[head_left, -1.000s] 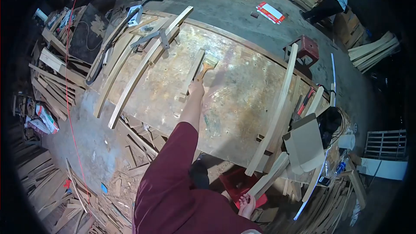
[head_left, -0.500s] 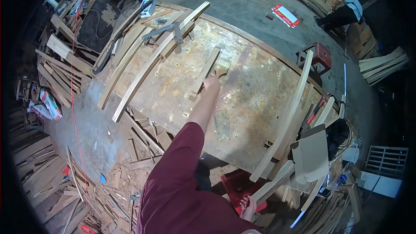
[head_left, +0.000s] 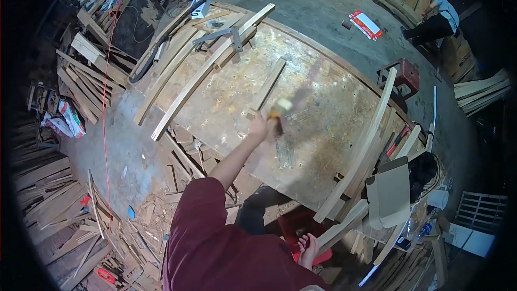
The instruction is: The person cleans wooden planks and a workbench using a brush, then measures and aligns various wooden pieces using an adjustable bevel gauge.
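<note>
My left hand (head_left: 258, 126) is closed around the handle of a brush (head_left: 284, 105) with a pale head, raised over the worktable (head_left: 318, 129) and smeared by motion. Just beyond the hand, a short wooden strip (head_left: 270, 83) lies on the tabletop, with a small block at its near end. My right hand (head_left: 307, 249) hangs low by my body, fingers loosely curled and nothing visible in them. It is close to the end of a wooden plank (head_left: 342, 228) and above a red stool (head_left: 291, 231).
Long curved wooden pieces (head_left: 207, 70) and a metal square (head_left: 236, 39) lie at the table's left. Another curved piece (head_left: 371, 129) runs along the right, near an opened cardboard box (head_left: 389, 194). Wood scraps (head_left: 153, 210) cover the floor. A person (head_left: 439, 19) bends at the far right.
My left hand has drawn back toward me with the brush, away from the strip's far end. The whole view has shifted slightly right. My right hand stays low in about the same place.
</note>
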The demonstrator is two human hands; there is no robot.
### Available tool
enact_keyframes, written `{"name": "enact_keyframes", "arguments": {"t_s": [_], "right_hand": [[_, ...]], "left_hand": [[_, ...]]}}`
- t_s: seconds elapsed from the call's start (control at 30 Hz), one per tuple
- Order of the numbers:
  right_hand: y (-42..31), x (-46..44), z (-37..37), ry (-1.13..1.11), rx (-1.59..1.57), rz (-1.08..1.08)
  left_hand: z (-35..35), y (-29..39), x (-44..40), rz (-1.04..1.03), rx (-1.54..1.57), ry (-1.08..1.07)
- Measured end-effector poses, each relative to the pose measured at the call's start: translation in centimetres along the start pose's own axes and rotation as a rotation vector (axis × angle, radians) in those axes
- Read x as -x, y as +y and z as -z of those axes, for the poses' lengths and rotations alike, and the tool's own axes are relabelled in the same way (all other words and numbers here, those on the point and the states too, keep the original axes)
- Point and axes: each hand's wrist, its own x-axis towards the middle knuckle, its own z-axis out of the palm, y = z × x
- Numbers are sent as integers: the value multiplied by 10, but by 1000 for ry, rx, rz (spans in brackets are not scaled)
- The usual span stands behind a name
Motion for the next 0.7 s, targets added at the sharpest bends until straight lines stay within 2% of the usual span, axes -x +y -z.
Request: {"name": "enact_keyframes", "arguments": {"t_s": [0.03, 0.1, 0.17, 0.23, 0.3, 0.43, 0.5, 0.6, 0.67, 0.7], "right_hand": [[2, 2, 3, -2, -2, 0], [6, 5, 8, 36, -28, -12], [10, 5, 13, 62, -34, -12], [14, 5, 14, 84, -39, -10], [16, 6, 14, 104, -40, -20], [17, 5, 10, 82, -34, -18], [19, 2, 9, 30, -8, 1], [16, -2, 0, -18, 17, 7], [21, -10, -2, -35, 15, 19], [23, -14, -2, -69, -2, 25]], "left_hand": [[12, -3, -16, 26, 67, 79], [46, 2, -50, 177, 154, 40], [49, -3, -74, 166, 108, 105], [50, -6, -82, 164, 27, 76], [47, -7, -83, 310, -82, -142], [42, 4, -65, 417, -87, -232], [43, 10, -52, 373, -161, -311], [34, 3, -16, 272, -119, -234], [37, 5, 7, 319, -46, -323], [32, 2, 19, 255, -86, -300]]}}
